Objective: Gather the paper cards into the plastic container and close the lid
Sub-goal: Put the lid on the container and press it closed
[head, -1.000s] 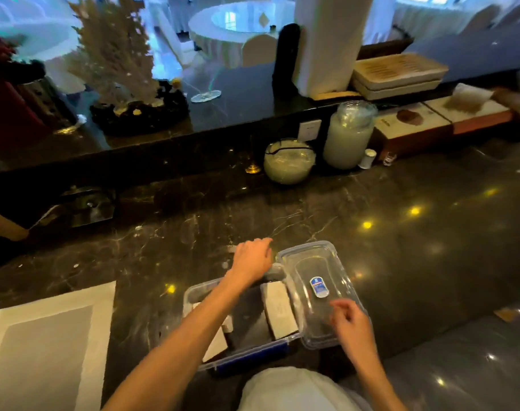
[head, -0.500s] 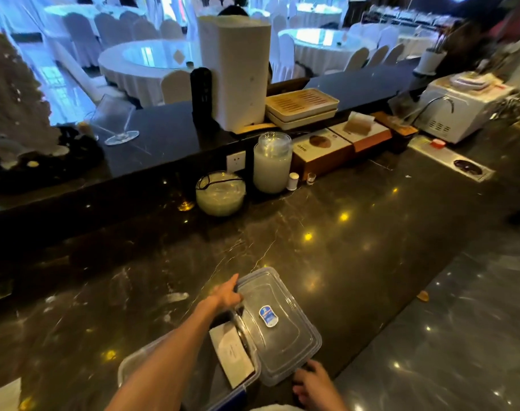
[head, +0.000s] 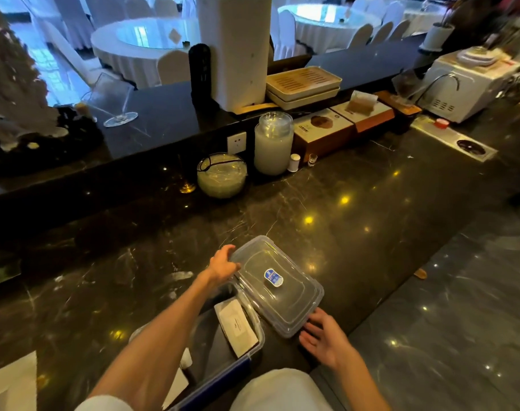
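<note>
A clear plastic container [head: 254, 347] with a blue base edge sits at the near edge of the dark marble counter. White paper cards [head: 236, 327] lie inside it, partly hidden by my left arm. The clear lid [head: 278, 284], with a blue oval sticker, rests on the counter to the container's right, overlapping its rim. My left hand [head: 223, 264] grips the lid's far left corner. My right hand [head: 324, 338] has its fingers spread and touches the lid's near right corner.
A glass bowl [head: 221, 175], a lidded jar [head: 273, 143], boxes [head: 324, 129] and stacked trays [head: 304, 84] line the back of the counter. A white appliance [head: 463, 84] stands far right. A white sheet [head: 6, 384] lies at the near left.
The view has swung to the right. My right hand has come up to the lid's near corner. My left hand has shifted from the container's far edge onto the lid's corner.
</note>
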Demonstrator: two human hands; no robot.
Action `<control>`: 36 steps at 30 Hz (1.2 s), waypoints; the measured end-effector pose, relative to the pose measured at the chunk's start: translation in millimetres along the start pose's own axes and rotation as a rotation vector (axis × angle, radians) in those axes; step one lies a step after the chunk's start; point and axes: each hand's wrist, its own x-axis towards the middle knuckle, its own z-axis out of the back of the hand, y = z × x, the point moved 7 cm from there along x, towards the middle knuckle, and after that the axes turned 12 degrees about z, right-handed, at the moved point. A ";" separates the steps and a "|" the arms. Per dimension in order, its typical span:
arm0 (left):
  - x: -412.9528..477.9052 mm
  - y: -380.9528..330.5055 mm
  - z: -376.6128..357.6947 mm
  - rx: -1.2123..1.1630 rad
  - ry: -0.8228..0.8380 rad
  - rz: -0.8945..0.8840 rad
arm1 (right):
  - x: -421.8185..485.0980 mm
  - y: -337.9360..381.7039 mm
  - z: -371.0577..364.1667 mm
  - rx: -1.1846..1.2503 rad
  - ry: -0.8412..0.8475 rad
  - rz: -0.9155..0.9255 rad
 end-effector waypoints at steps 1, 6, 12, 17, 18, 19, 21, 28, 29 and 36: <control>0.5 -1.5 1.3 0.014 -0.003 -0.003 | 1.2 3.3 -1.7 0.025 0.008 0.012; 2.5 -6.8 21.8 0.126 -0.110 0.035 | 5.8 37.8 -13.0 -0.059 0.003 0.175; -28.1 -4.5 75.3 -0.087 -0.080 0.026 | 7.2 97.3 -64.0 -0.250 0.102 0.416; -85.0 34.3 122.9 -0.256 -0.212 0.015 | 2.2 113.2 -135.4 -0.395 0.331 0.534; -95.8 48.1 129.9 -0.277 -0.251 0.031 | -0.3 109.9 -147.4 -0.434 0.368 0.533; -105.9 62.4 135.5 -0.304 -0.295 0.047 | -4.6 105.2 -158.2 -0.465 0.404 0.531; -123.2 94.7 142.7 -0.357 -0.393 0.094 | -14.7 93.9 -175.2 -0.517 0.483 0.557; -168.1 188.6 118.5 -0.253 -0.579 0.306 | -29.7 38.1 -183.0 -0.779 0.654 0.599; -173.3 196.0 111.9 -0.237 -0.591 0.322 | -30.3 31.9 -179.6 -0.797 0.654 0.600; -191.4 219.8 81.5 -0.174 -0.578 0.356 | -30.3 23.8 -162.6 -0.881 0.560 0.668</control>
